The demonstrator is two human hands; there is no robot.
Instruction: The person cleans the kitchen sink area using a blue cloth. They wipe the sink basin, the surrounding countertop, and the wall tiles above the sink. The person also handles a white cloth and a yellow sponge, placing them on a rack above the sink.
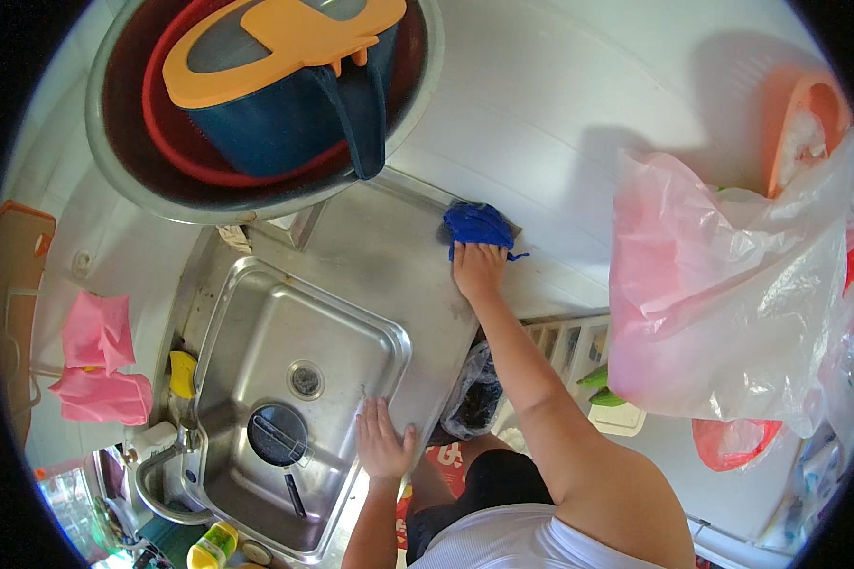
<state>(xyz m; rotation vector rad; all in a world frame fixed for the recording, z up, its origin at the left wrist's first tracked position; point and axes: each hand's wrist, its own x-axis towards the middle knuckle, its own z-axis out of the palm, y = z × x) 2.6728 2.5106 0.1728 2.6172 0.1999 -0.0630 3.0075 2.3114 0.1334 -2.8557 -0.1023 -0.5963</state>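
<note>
My right hand [480, 270] presses a bunched blue cloth [478, 226] against the far right corner of the stainless steel counter [370, 249], where it meets the wall. My left hand [383, 437] lies flat, fingers apart, on the near right rim of the steel sink [256, 341], with nothing in it. Inside the sink rests a small round dark pan or strainer [277, 434] with a black handle, near the drain [305, 380]. A curved faucet [158, 491] stands at the sink's left edge, and a yellow sponge [182, 374] sits beside that edge.
A large metal basin [427, 92] holding a red tub and a blue container with an orange lid stands at the back left. Plastic bags [740, 299] hang at the right. Pink gloves [99, 363] hang at the left. A lined bin [473, 398] is below the counter's edge.
</note>
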